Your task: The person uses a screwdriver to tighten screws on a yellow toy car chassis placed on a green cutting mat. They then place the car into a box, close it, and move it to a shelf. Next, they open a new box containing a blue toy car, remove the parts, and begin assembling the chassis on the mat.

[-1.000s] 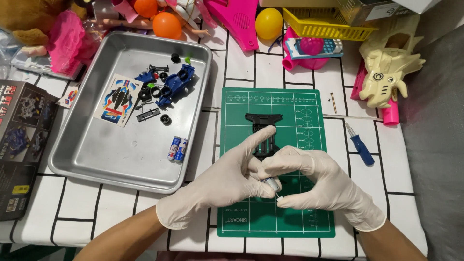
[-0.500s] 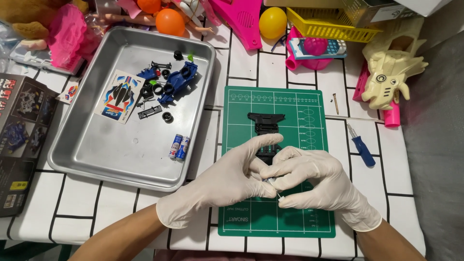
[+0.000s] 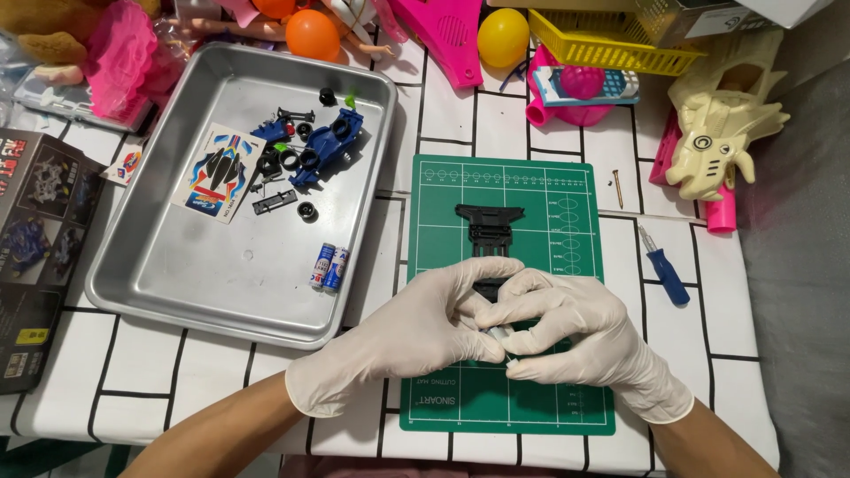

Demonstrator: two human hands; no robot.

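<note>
We keep loose kit bits in the steel tray (image 3: 159, 283) at table's left edge, clear of work. On the green mat (image 3: 584, 190) w/ black chassis (image 3: 488, 232), left hand (image 3: 403, 341) & right hand (image 3: 575, 341) meet at mat's near edge, fingertips pinching a small white part (image 3: 506, 350).

Left hand (image 3: 416, 341) and right hand (image 3: 575, 336), both gloved, met fingertip to fingertip; forearms converged from below.
</note>
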